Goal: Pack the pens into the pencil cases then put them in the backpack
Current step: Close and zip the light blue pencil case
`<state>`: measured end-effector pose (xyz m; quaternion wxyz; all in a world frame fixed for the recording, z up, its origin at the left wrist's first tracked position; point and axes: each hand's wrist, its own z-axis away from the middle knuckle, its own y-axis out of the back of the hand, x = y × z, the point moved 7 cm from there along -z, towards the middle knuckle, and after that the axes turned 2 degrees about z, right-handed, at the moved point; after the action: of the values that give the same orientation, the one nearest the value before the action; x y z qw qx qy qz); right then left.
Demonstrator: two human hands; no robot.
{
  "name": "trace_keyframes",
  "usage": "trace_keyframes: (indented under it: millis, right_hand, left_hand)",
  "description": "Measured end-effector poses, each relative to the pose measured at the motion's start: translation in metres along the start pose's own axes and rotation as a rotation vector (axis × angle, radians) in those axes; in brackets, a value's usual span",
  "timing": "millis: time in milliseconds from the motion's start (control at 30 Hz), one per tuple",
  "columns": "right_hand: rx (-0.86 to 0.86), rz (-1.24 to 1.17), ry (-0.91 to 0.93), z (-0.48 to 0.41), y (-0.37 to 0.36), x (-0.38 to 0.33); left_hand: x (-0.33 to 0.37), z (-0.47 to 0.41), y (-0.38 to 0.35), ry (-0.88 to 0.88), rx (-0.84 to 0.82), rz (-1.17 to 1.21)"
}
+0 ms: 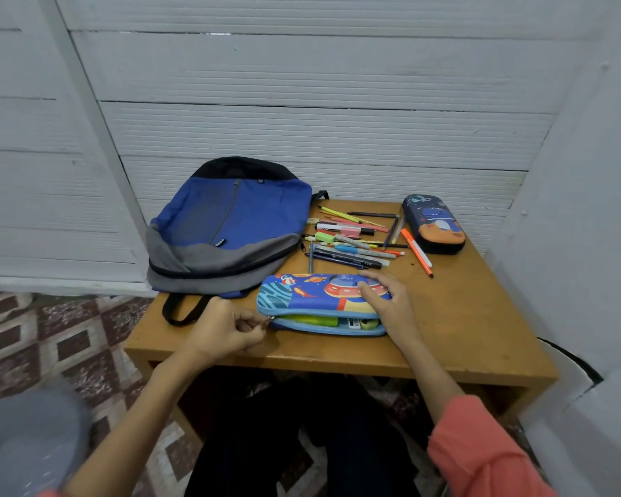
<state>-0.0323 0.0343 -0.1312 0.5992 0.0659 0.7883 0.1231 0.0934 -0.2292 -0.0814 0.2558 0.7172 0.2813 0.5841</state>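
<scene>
A blue space-print pencil case (312, 295) lies at the table's front, its long side unzipped, with green and white items showing inside. My left hand (226, 330) pinches the zipper pull (270, 319) at the case's left end. My right hand (388, 303) holds the case's right end, fingers over the lid. Behind it a pile of pens and markers (352, 238) lies loose on the table. A dark blue pencil case (433, 224) sits closed at the back right, with an orange pen (417, 252) beside it. A blue and grey backpack (226, 224) lies flat at the back left.
The small wooden table (463, 317) stands against a white panelled wall (302, 102), with a white wall close on the right. The backpack's black strap (180, 310) hangs over the table's left front. Patterned floor tiles (69, 338) lie to the left. My dark-trousered legs are under the table.
</scene>
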Motion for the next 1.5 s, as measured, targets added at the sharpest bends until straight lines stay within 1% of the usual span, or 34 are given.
trace_keyframes:
  millis: [67, 200, 300, 433, 500, 533, 600, 633, 667, 733, 800, 867, 1133, 1200, 1267, 1300, 1333, 1367, 1400, 1500]
  right_hand:
    - [0.0, 0.004, 0.002, 0.001, 0.0, -0.001]
    - [-0.001, 0.029, 0.013, 0.002, -0.001, -0.004]
    - [-0.002, 0.056, 0.013, 0.004, 0.0, -0.006]
    - [-0.028, 0.078, 0.02, 0.006, -0.002, -0.01]
    - [0.027, 0.163, 0.039, 0.009, 0.002, -0.011]
    - [0.104, 0.25, 0.065, 0.014, 0.007, -0.015]
    - [0.257, 0.416, 0.168, 0.031, 0.014, -0.028]
    - [0.293, 0.467, 0.257, 0.043, 0.011, -0.037]
    - [0.293, 0.507, 0.364, 0.055, 0.003, -0.045]
    - [0.233, 0.577, 0.561, 0.08, -0.02, -0.053]
    - [0.153, 0.609, 0.652, 0.096, -0.042, -0.052]
    - [0.122, 0.608, 0.648, 0.102, -0.054, -0.049]
    - [0.18, 0.59, 0.585, 0.106, -0.06, -0.048]
    - [0.202, 0.579, 0.562, 0.109, -0.06, -0.048]
    - [0.218, 0.569, 0.541, 0.111, -0.061, -0.047]
    - [0.224, 0.563, 0.532, 0.112, -0.062, -0.048]
    - [0.234, 0.554, 0.526, 0.113, -0.063, -0.048]
    - [0.245, 0.545, 0.518, 0.112, -0.063, -0.048]
    - [0.255, 0.535, 0.505, 0.112, -0.062, -0.048]
    - [0.266, 0.493, 0.456, 0.108, -0.06, -0.048]
  left_hand:
    - [0.007, -0.003, -0.007, 0.011, -0.018, 0.006]
    - [0.027, -0.013, -0.034, 0.039, -0.126, 0.025]
    - [0.038, -0.022, -0.054, 0.039, -0.175, 0.024]
    - [0.042, -0.026, -0.067, 0.049, -0.201, 0.017]
    - [0.038, -0.025, -0.067, 0.069, -0.196, 0.043]
    - [0.034, -0.023, -0.067, 0.078, -0.196, 0.052]
    - [0.026, -0.02, -0.068, 0.089, -0.184, 0.069]
    - [0.023, -0.018, -0.069, 0.09, -0.169, 0.075]
    - [0.02, -0.017, -0.069, 0.089, -0.149, 0.082]
    - [0.017, -0.017, -0.07, 0.085, -0.109, 0.097]
    - [0.016, -0.015, -0.07, 0.083, -0.085, 0.1]
    - [0.017, -0.013, -0.071, 0.081, -0.077, 0.094]
    - [0.028, -0.002, -0.063, -0.05, -0.073, -0.016]
    - [0.032, 0.001, -0.053, -0.114, 0.028, -0.027]
    - [0.035, 0.0, -0.039, -0.166, 0.225, -0.035]
    - [0.036, -0.002, -0.033, -0.162, 0.313, -0.061]
    - [0.035, -0.008, -0.03, -0.135, 0.363, -0.101]
    - [0.033, -0.017, -0.029, -0.089, 0.369, -0.143]
    - [0.031, -0.028, -0.031, -0.033, 0.333, -0.185]
    - [0.026, -0.055, -0.045, 0.099, 0.116, -0.317]
